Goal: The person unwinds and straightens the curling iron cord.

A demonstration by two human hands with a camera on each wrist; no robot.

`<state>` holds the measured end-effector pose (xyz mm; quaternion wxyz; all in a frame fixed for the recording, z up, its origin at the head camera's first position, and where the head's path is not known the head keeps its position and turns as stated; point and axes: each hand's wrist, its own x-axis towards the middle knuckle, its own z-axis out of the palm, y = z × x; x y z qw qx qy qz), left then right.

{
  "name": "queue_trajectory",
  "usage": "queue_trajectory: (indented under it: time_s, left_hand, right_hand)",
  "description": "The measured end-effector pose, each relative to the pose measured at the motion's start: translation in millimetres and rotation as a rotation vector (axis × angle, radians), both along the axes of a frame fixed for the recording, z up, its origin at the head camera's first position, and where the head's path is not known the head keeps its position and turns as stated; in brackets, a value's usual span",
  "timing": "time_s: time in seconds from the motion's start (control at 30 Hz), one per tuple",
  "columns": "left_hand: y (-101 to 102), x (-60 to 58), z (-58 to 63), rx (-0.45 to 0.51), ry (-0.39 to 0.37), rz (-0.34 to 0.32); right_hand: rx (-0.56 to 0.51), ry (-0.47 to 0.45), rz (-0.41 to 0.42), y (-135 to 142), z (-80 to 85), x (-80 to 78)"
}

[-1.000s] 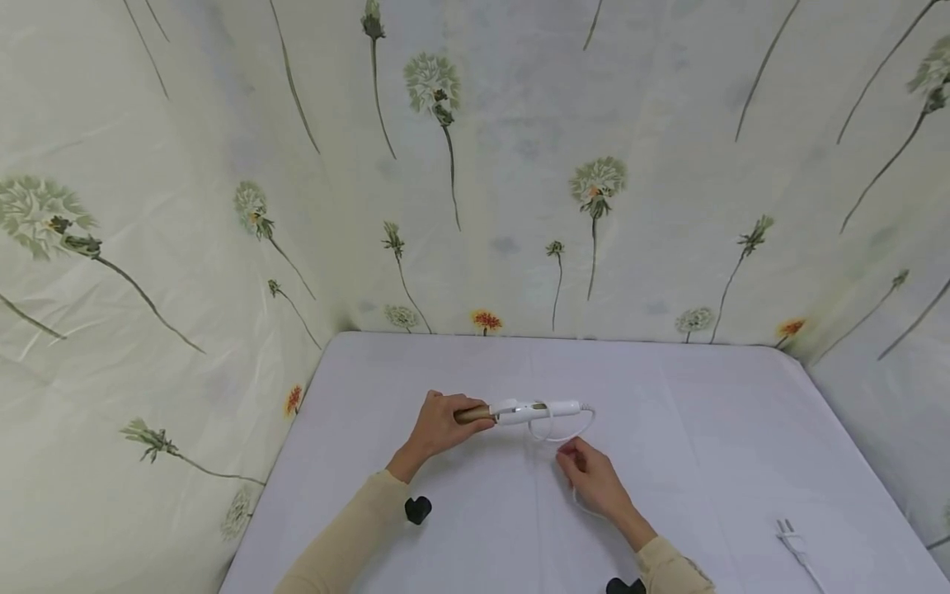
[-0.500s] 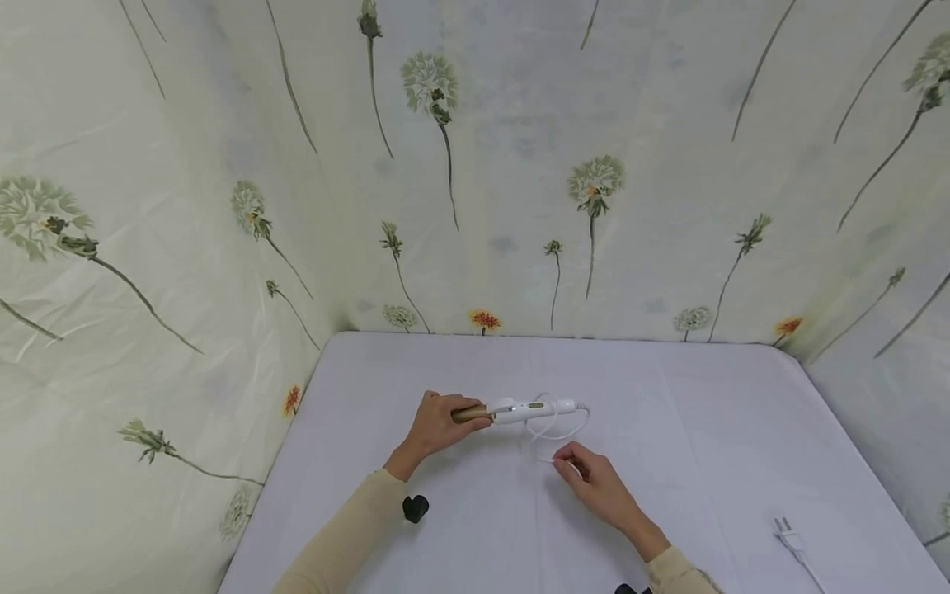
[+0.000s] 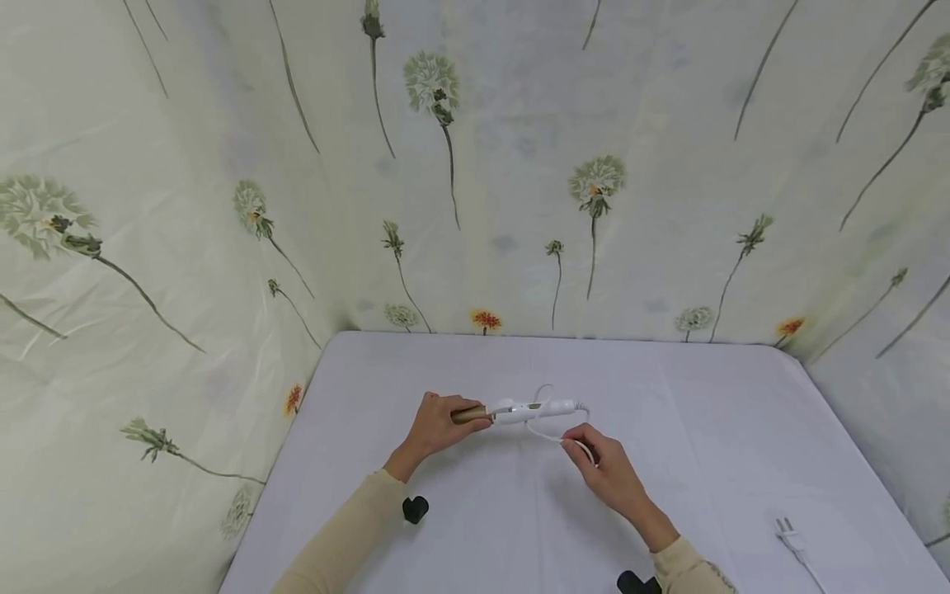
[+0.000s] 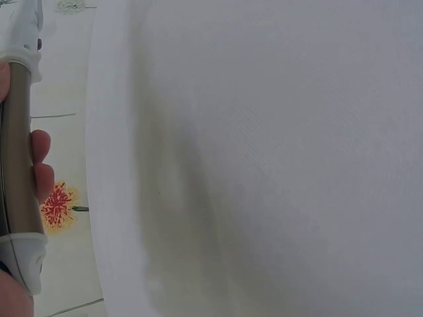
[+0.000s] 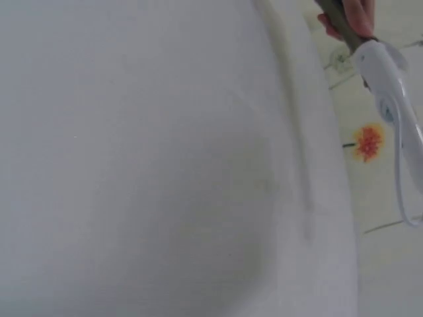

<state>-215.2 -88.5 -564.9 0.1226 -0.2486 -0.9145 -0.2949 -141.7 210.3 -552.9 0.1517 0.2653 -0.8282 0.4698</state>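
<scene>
A curling iron with a white handle and gold-brown barrel lies level above the table, handle to the right. My left hand grips it by the barrel; in the left wrist view, fingertips show along its far side. A thin white cord leaves the handle's right end and loops around the handle. Just below that end, my right hand pinches the cord between thumb and fingers. The right wrist view shows the handle and cord at its right edge, but not my right hand.
The cord's two-pin plug lies on the white-covered table at the front right. Black pieces sit beside both wrists. A flower-printed curtain stands behind and at the sides of the table.
My right hand dips slightly, then moves up and right with the cord. The loop around the handle shifts and now sticks out above it. My left hand stays nearly still on the curling iron.
</scene>
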Motion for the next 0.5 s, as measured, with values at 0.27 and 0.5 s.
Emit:
queue_trajectory:
  time_s: [0.27, 0.5]
  left_hand:
    - [-1.3, 0.8, -1.9, -0.014, -0.019, 0.004]
    - [-1.9, 1.4, -1.6, -0.012, -0.007, -0.019]
  right_hand:
    - [-0.029, 0.101, -0.064, -3.7, 23.1, -4.8]
    - [-0.055, 0.155, -0.098, -7.7, 40.4, -9.1]
